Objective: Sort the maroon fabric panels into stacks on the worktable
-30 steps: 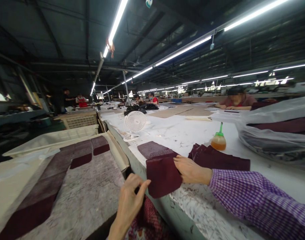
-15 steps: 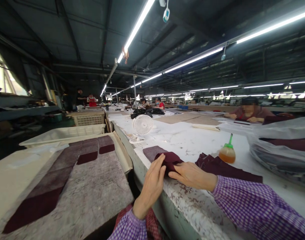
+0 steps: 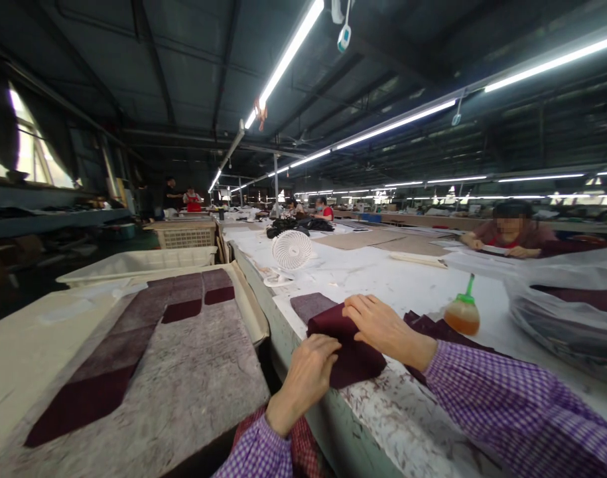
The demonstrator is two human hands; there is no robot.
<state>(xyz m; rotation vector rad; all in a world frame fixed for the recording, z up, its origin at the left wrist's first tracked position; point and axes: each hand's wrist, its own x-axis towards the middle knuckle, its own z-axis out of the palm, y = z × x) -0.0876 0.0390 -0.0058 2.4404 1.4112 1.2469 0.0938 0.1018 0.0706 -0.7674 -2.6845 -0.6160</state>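
A folded dark maroon fabric piece [image 3: 350,355] lies at the near edge of the long white table [image 3: 383,279]. My left hand [image 3: 308,378] rests on its near left corner, fingers curled down against the cloth. My right hand [image 3: 383,328] lies over its far right side, fingers bent and pressing on the fabric. A greyish-purple piece [image 3: 310,305] lies flat just beyond, partly under the maroon one. More maroon pieces [image 3: 432,328] are stacked to the right, behind my right wrist.
An orange squeeze bottle with a green nozzle [image 3: 462,315] stands on the table, a small white fan [image 3: 292,250] farther back. A clear bag of fabric [image 3: 566,305] sits at right. A bin of laid-out cloth [image 3: 148,358] is at left. A seated person [image 3: 512,229] works across.
My left hand came up from below the table edge onto the maroon piece. The piece, first hanging over the edge, was gathered up and now lies folded flat under both hands.
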